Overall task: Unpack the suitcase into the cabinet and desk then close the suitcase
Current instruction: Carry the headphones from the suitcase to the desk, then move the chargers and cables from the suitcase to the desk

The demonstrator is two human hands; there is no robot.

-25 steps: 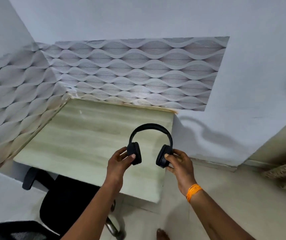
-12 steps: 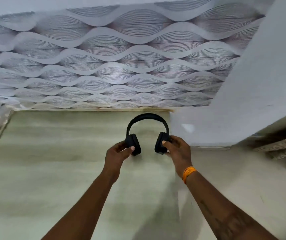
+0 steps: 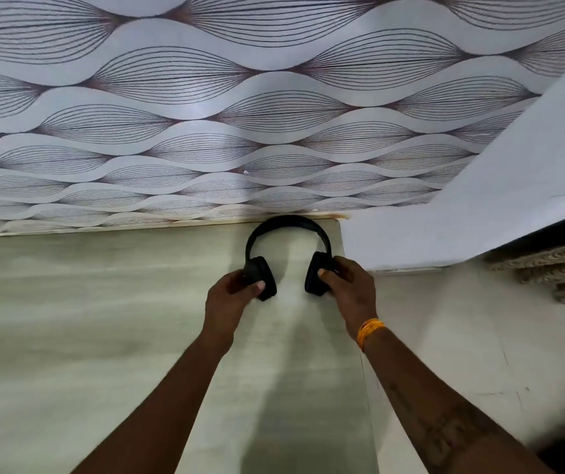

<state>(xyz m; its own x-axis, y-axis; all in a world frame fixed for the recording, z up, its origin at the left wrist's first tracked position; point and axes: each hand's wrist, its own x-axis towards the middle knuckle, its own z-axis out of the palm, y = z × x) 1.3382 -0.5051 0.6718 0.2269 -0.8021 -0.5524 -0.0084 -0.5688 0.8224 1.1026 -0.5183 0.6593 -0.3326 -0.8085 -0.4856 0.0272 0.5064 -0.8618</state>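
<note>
Head view: black headphones (image 3: 287,230) sit over the bench (image 3: 86,319) at one o'clock, near the patterned wall (image 3: 240,114). Left hand (image 3: 229,299) fingers clasp one earcup; right hand (image 3: 353,289) fingers clasp the other.

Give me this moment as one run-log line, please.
left hand: grips earcup | right hand: grips earcup | black headphones: over desk, back-right corner

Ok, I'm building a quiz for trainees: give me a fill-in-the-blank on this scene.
1. Both hands hold black ____.
2. The left hand and right hand each grip one ____.
3. The right wrist wears an ____ band.
4. The headband points toward the ____, above the desk.

Missing: headphones; earcup; orange; wall
</note>
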